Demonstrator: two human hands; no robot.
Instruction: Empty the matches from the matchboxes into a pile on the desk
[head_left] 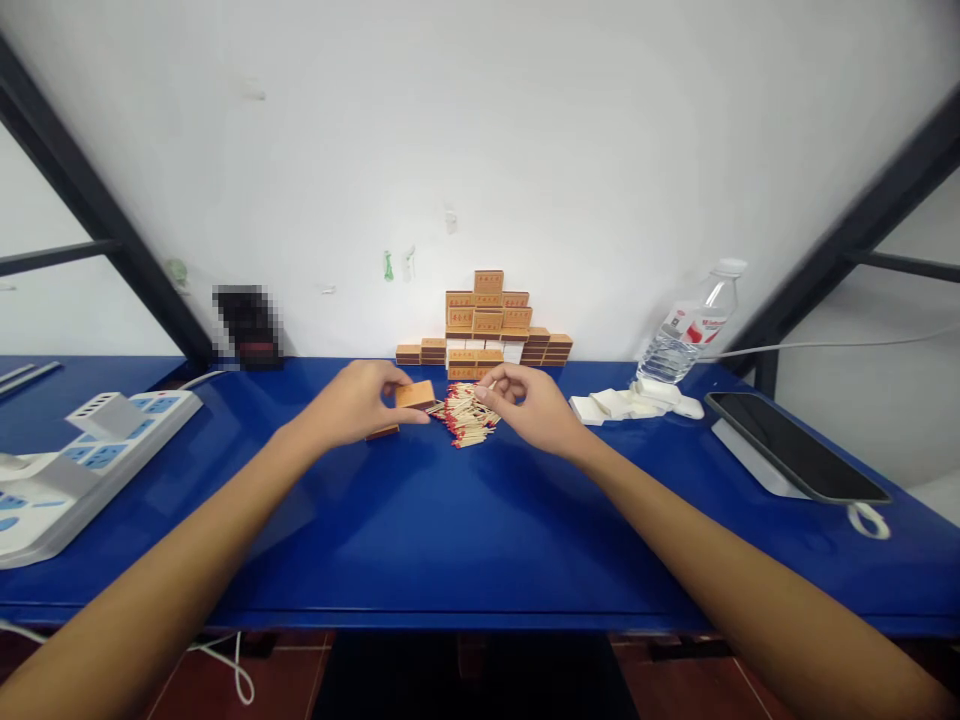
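Observation:
My left hand [365, 405] grips an orange matchbox [416, 396] between thumb and fingers, above the blue table. Just right of it lies a loose pile of red-tipped matches [469, 415]. At the pile's right edge, my right hand [532, 405] has its thumb and fingers pinched together; what they hold, if anything, is too small to make out. Another matchbox [384, 432] lies under my left hand, partly hidden. Behind the pile, many matchboxes [487, 318] are stacked in steps against the wall.
White flat pieces [626, 403] lie right of my right hand, beside a tilted water bottle [690, 325]. A phone [795, 445] rests farther right. On the left is a white power strip [112, 450]; a dark blurred object [247, 325] stands at the back. The blue table [450, 540] ends in front.

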